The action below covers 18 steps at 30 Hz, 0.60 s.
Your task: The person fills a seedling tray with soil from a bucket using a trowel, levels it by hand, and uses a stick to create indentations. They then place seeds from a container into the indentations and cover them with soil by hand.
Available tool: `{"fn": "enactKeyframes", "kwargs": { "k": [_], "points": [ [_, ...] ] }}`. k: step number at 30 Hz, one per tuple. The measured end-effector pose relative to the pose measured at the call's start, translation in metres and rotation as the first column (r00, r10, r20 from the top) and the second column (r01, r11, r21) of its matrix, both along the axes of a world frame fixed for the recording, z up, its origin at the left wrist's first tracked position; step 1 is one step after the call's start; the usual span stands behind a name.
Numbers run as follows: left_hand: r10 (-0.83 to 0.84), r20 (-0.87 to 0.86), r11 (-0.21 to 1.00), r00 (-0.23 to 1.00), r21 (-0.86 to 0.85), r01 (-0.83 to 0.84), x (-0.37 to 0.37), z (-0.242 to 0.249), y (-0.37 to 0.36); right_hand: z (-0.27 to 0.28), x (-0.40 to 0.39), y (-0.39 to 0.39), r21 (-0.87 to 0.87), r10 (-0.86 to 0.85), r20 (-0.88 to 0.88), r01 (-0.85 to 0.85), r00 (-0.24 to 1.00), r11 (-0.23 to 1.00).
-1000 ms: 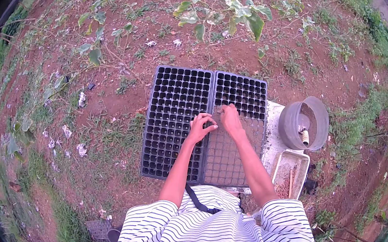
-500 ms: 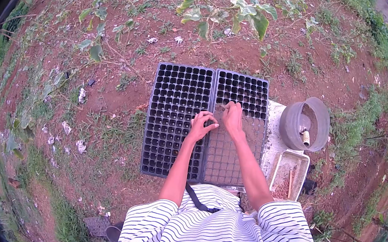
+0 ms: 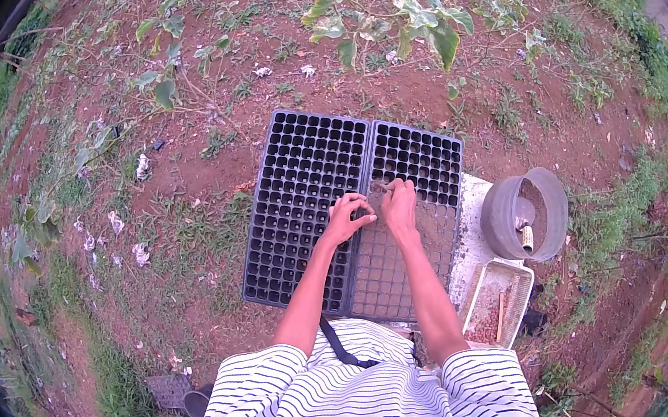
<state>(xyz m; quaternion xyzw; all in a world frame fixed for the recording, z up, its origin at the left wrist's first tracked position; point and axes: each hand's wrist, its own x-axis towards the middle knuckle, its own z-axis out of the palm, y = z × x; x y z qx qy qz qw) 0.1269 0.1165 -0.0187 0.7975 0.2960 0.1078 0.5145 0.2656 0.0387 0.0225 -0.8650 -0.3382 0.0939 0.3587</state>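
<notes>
Two black seedling trays stand side by side in front of me. The left tray (image 3: 263,237) has bare cells, while the right tray (image 3: 392,279) has brown soil in its nearer cells and bare cells at its far end. My left hand (image 3: 343,220) rests over the inner rims, thumb and fingers curled together at the soil's left edge. Just right of it, my right hand (image 3: 399,207) has its fingers bent and pinched at the border between soil and bare cells. Whatever either hand holds is too small or hidden to make out.
To the right, a grey round tub (image 3: 500,218) contains soil and a small printed cylinder (image 3: 527,238). Nearer me lies a white basket (image 3: 521,305) with small reddish grains and a wooden stick (image 3: 500,317). Leafy plants (image 3: 425,26) grow beyond the trays.
My right hand has shifted very slightly toward me, fingers still bent over the same border. My left hand stays almost in place.
</notes>
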Motion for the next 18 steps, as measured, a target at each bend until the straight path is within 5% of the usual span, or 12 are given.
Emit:
{"fn": "enactKeyframes", "kwargs": {
  "k": [6,18],
  "points": [
    [0.006,0.021,1.000,1.000,-0.001,-0.006,0.001,-0.003,0.000,-0.013,-0.003,0.009,-0.105,0.048,0.023,-0.046,0.999,0.993],
    [0.059,0.035,0.997,0.998,0.043,-0.061,0.003,0.003,-0.002,-0.001,-0.015,-0.039,0.013,-0.095,-0.028,0.095,0.995,0.995]
  ]
}}
